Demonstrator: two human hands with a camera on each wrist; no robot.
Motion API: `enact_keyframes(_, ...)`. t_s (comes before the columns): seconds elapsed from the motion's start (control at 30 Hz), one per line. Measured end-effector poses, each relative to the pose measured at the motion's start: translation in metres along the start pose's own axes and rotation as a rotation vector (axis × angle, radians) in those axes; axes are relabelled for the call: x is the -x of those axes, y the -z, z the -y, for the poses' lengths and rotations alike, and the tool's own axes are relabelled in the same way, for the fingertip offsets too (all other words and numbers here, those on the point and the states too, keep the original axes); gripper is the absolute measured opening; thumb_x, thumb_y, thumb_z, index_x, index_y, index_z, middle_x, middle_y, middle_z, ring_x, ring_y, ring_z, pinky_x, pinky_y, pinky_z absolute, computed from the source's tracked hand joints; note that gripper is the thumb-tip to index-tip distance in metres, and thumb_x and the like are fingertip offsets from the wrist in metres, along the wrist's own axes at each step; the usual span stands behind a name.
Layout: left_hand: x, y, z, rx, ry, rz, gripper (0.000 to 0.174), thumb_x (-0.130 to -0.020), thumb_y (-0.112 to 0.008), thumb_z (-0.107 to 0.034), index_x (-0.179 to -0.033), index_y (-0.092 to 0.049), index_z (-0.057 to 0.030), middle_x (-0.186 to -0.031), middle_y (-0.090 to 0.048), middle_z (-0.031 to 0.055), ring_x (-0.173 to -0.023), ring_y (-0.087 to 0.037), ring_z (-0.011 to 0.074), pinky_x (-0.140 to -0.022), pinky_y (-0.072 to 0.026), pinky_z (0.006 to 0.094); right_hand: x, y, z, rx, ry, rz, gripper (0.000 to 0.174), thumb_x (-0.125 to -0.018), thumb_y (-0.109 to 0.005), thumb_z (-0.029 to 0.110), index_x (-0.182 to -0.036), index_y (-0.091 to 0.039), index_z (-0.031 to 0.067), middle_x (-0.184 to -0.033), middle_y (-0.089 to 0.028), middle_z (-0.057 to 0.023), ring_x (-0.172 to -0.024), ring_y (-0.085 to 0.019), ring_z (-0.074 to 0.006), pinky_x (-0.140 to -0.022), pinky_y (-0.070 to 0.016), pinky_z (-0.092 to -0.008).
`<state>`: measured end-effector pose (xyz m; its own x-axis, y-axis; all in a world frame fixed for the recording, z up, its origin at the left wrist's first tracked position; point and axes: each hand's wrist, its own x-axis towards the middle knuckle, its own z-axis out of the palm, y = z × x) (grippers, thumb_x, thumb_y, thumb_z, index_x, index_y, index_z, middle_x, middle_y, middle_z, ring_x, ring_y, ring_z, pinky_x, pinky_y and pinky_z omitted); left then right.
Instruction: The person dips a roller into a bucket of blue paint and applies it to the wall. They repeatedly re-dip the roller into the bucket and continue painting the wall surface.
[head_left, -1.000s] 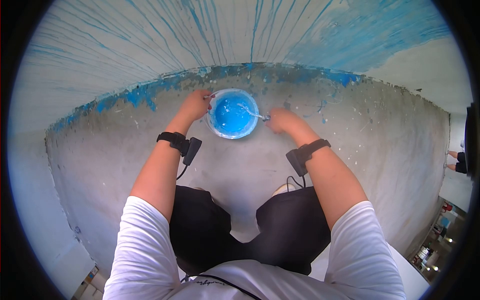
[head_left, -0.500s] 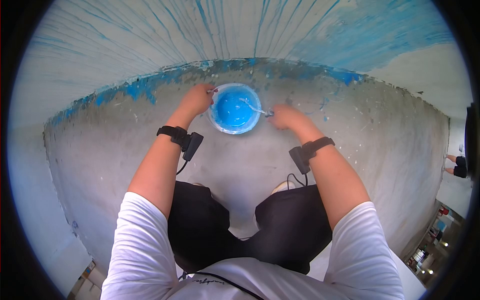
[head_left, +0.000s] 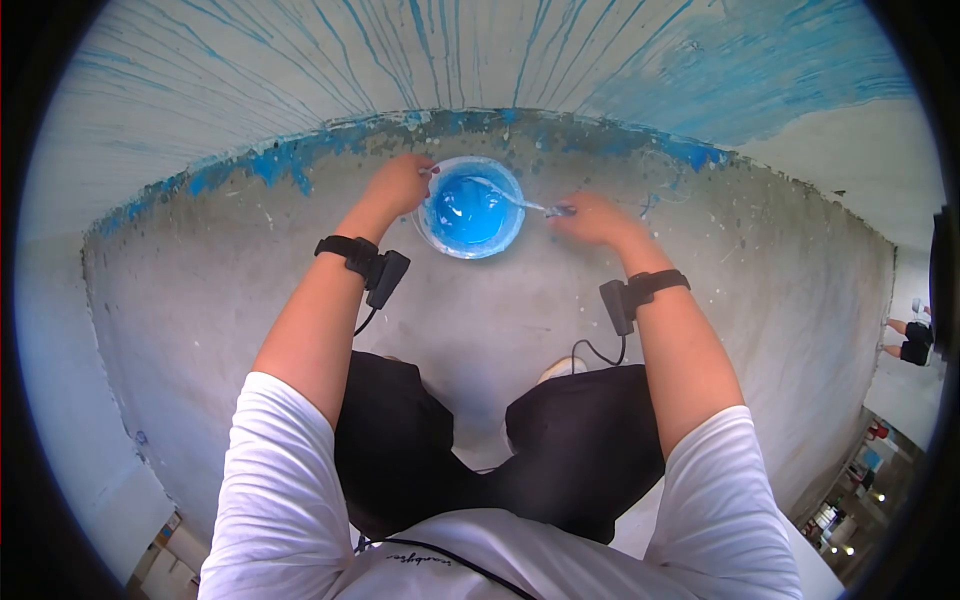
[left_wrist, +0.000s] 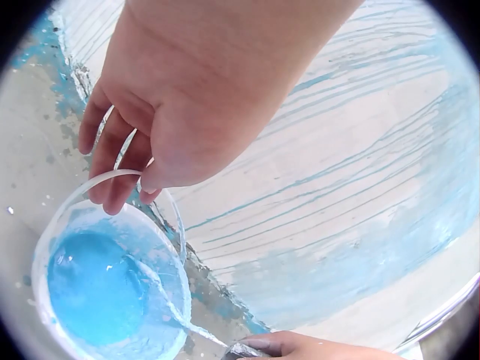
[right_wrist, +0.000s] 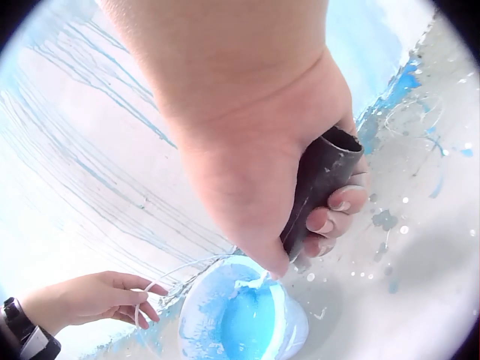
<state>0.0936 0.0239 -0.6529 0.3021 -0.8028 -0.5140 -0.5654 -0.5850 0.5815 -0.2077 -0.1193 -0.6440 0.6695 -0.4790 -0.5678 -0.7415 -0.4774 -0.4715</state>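
A white bucket (head_left: 514, 228) of light blue paint (head_left: 468, 212) stands on the grey floor. My left hand (head_left: 398, 184) pinches its thin white handle (left_wrist: 112, 174) at the bucket's left side, thumb against fingers. My right hand (head_left: 592, 218) grips a dark tube-like handle (right_wrist: 321, 180), fingers curled round it in the right wrist view. From that handle a paint-coated rod (head_left: 515, 198) reaches over the bucket's right rim, its far end in the paint. What form that end has is hidden.
Beyond the bucket rises a white wall (head_left: 300, 60) with blue drips and a broad blue patch (head_left: 760, 70). Blue splashes (head_left: 270, 168) mark the floor's edge along it. A person's legs (head_left: 908, 340) show at the far right; my own knees are below.
My right hand has moved right and slightly up the view, away from the bucket, drawing the rod with it. The bucket and left hand appear slightly higher in the head view.
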Motion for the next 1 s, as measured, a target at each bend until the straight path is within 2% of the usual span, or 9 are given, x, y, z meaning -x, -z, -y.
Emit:
enact_keyframes(0.1, 0.000, 0.000, -0.001, 0.000, -0.008, -0.010, 0.028, -0.093, -0.051, -0.013, -0.115, -0.068, -0.0065, -0.078, -0.070, 0.0085, -0.064, -0.064, 0.0181, -0.061, -0.0510, 0.0330, 0.008, 0.024, 0.009, -0.043, -0.091, 0.004, 0.045, -0.084, -0.068, 0.046, -0.098, -0.072, 0.0036, -0.091, -0.070, -0.0169, -0.086, -0.067, -0.0318, -0.076, -0.0507, -0.0413)
enact_keyframes(0.17, 0.001, 0.001, -0.003, -0.001, -0.001, -0.011, 0.028, -0.092, -0.051, -0.013, -0.115, -0.068, -0.0066, -0.077, -0.070, 0.0086, -0.064, -0.064, 0.0182, -0.061, -0.0510, 0.0330, 0.009, 0.036, 0.005, -0.135, -0.178, 0.033, 0.049, -0.084, -0.067, 0.049, -0.085, -0.070, -0.0004, -0.069, -0.064, -0.0127, -0.063, -0.061, -0.0237, -0.063, -0.0477, -0.0385)
enact_keyframes(0.27, 0.002, 0.002, -0.005, -0.012, 0.043, 0.006, 0.028, -0.090, -0.052, -0.014, -0.110, -0.070, -0.0100, -0.083, -0.072, 0.0112, -0.080, -0.070, 0.0248, -0.075, -0.0528, 0.0393, 0.021, 0.050, 0.007, -0.162, -0.112, 0.021, 0.052, -0.084, -0.069, 0.049, -0.077, -0.068, -0.0022, -0.059, -0.056, -0.0079, -0.052, -0.052, -0.0174, -0.055, -0.0433, -0.0358)
enact_keyframes(0.33, 0.000, -0.001, -0.001, -0.028, -0.012, -0.007, 0.028, -0.092, -0.051, -0.012, -0.113, -0.069, -0.0066, -0.077, -0.070, 0.0089, -0.064, -0.065, 0.0184, -0.062, -0.0512, 0.0332, 0.025, 0.055, 0.007, -0.140, -0.122, 0.055, 0.051, -0.084, -0.069, 0.049, -0.077, -0.069, -0.0018, -0.059, -0.057, -0.0075, -0.053, -0.053, -0.0171, -0.055, -0.0431, -0.0351)
enact_keyframes(0.77, -0.001, -0.004, 0.004, -0.070, -0.056, -0.063, 0.028, -0.089, -0.051, -0.009, -0.110, -0.069, -0.0048, -0.078, -0.070, 0.0110, -0.067, -0.067, 0.0217, -0.065, -0.0521, 0.0357, 0.043, 0.067, 0.012, -0.338, -0.147, -0.028, 0.046, -0.085, -0.071, 0.048, -0.083, -0.075, 0.0023, -0.058, -0.056, -0.0014, -0.053, -0.051, -0.0111, -0.052, -0.0399, -0.0280)
enact_keyframes(0.83, -0.003, -0.004, 0.001, -0.068, 0.030, -0.025, 0.026, -0.091, -0.056, -0.015, -0.111, -0.072, -0.0136, -0.111, -0.069, 0.0155, -0.103, -0.064, 0.0338, -0.089, -0.0513, 0.0418, 0.046, 0.073, 0.014, -0.313, -0.172, -0.018, 0.046, -0.085, -0.071, 0.048, -0.082, -0.075, 0.0024, -0.057, -0.056, -0.0013, -0.053, -0.051, -0.0106, -0.052, -0.0397, -0.0279)
enact_keyframes(0.87, -0.002, -0.004, 0.001, -0.068, 0.026, -0.022, 0.026, -0.091, -0.056, -0.015, -0.111, -0.072, -0.0136, -0.111, -0.069, 0.0155, -0.103, -0.064, 0.0338, -0.089, -0.0513, 0.0418, 0.048, 0.074, 0.014, -0.288, -0.196, -0.009, 0.046, -0.085, -0.071, 0.048, -0.081, -0.075, 0.0025, -0.057, -0.055, -0.0013, -0.052, -0.050, -0.0101, -0.051, -0.0396, -0.0277)
enact_keyframes(0.93, -0.001, -0.006, 0.004, -0.090, -0.084, -0.075, 0.028, -0.089, -0.050, -0.009, -0.110, -0.069, -0.0047, -0.079, -0.071, 0.0111, -0.067, -0.067, 0.0217, -0.064, -0.0521, 0.0358, 0.051, 0.074, 0.012, -0.287, -0.198, -0.012, 0.046, -0.085, -0.071, 0.048, -0.080, -0.074, 0.0030, -0.056, -0.055, -0.0010, -0.052, -0.050, -0.0100, -0.051, -0.0390, -0.0275)
enact_keyframes(1.0, -0.002, -0.006, 0.005, -0.093, -0.071, -0.068, 0.028, -0.090, -0.051, -0.009, -0.111, -0.068, -0.0048, -0.079, -0.071, 0.0111, -0.067, -0.067, 0.0215, -0.064, -0.0520, 0.0357, 0.051, 0.072, 0.011, -0.287, -0.196, -0.013, 0.046, -0.085, -0.070, 0.048, -0.078, -0.074, 0.0034, -0.055, -0.055, -0.0008, -0.051, -0.049, -0.0098, -0.050, -0.0384, -0.0272)
